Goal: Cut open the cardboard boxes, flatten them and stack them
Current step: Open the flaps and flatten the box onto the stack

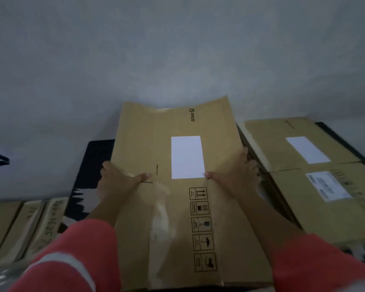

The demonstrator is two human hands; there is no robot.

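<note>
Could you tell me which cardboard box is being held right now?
The flattened PICO box in the middle: left hand and right hand grip its sides; the stacked boxes at right just lie there.

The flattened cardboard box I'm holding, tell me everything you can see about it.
The flattened cardboard box is brown board, folded flat and held out towards a pale wall. The left hand and right hand grip its side edges, thumbs on the front face. That face carries a blank white label, a PICO logo near the far edge, a column of handling symbols and a glossy strip of clear tape. The far flaps splay slightly.
</note>
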